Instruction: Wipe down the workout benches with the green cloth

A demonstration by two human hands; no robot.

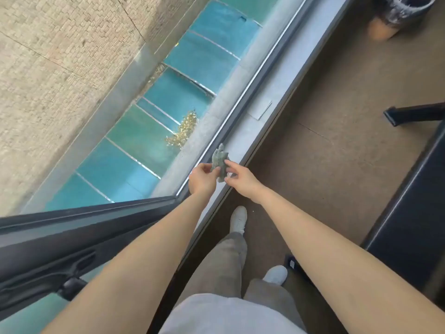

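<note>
Green cloth (219,162) (crumpled) pinched by left hand (201,180) and right hand (241,177) above the grey windowsill (265,92), beside a black bench (407,213).

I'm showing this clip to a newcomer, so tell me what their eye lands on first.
First, the left hand and right hand meet at the centre, both pinching a crumpled green cloth above the pale window sill. Next comes the teal glass roof, seen below through the window on the left. A black padded bench stands at the right edge, untouched.
</note>
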